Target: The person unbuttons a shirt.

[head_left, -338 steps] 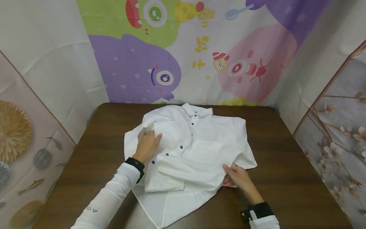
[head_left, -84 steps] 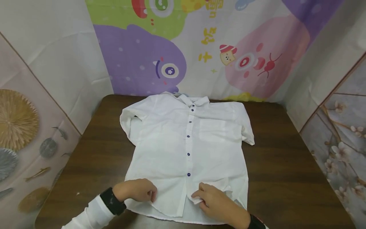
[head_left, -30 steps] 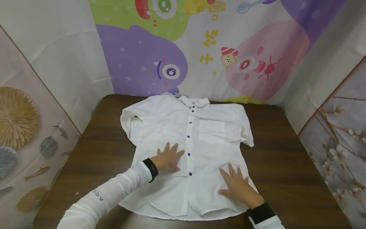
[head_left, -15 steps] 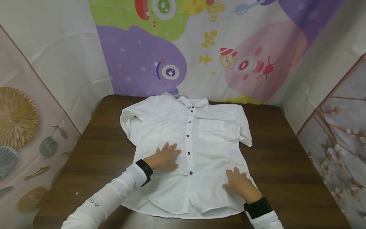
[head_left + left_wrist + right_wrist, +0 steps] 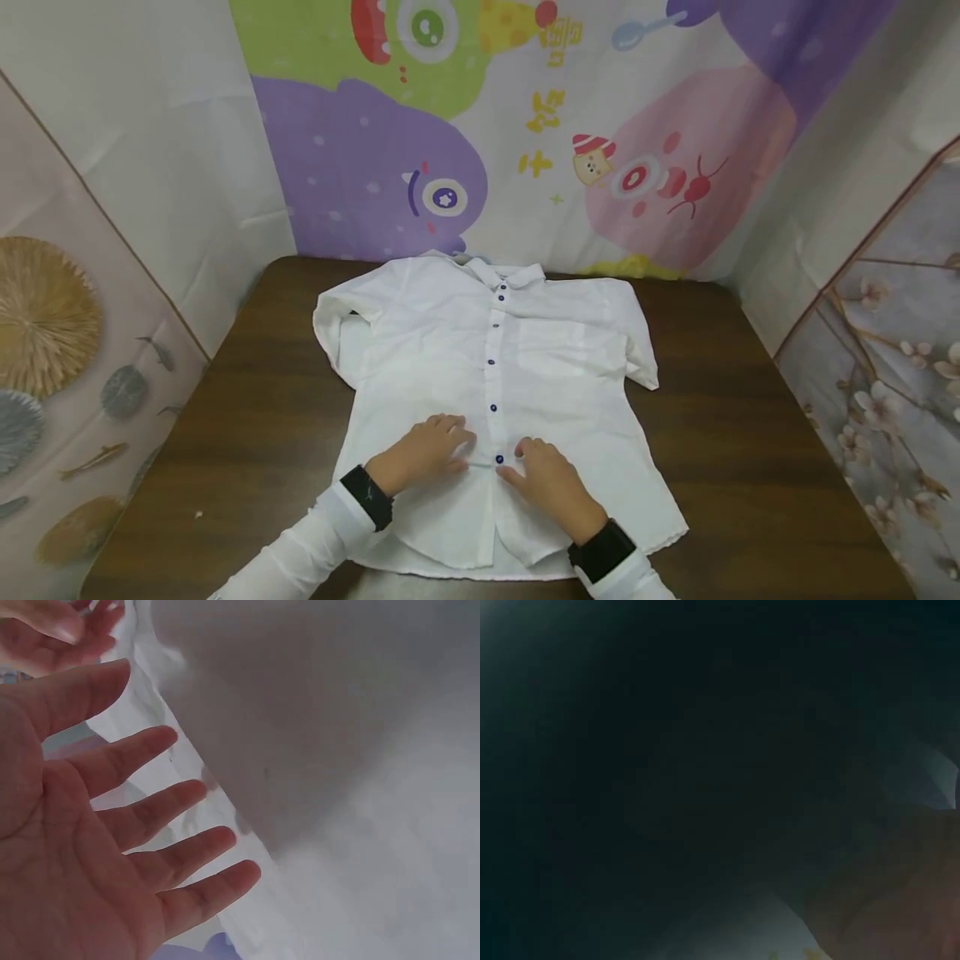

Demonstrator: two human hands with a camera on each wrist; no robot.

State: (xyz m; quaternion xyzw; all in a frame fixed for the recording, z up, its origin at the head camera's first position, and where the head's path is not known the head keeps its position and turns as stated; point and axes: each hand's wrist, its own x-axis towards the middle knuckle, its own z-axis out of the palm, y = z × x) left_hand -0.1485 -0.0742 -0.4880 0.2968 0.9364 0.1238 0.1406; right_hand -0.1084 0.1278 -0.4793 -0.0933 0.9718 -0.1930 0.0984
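A white short-sleeved shirt (image 5: 420,358) lies front up, its collar toward the far side. Dark blue buttons run down its front placket. My left hand (image 5: 427,450) is over the shirt just left of the placket; in the left wrist view its fingers (image 5: 150,814) are straight and spread beside the white cloth. To the right of the lowest button (image 5: 499,459) is my right hand (image 5: 553,485), thumb and forefinger apart and pointing toward it. The right wrist view is mostly dark, with little of that hand showing.
The brown wooden table (image 5: 720,433) shows around the shirt. A cartoon-printed cloth (image 5: 375,167) hangs behind it, with patterned panels at both sides. A small pale speck (image 5: 198,515) lies on the tabletop at front left.
Earlier the shirt was bunched up; now it is spread out. Over the last half second my right hand has moved left to the placket, and my left hand has drawn slightly nearer the hem.
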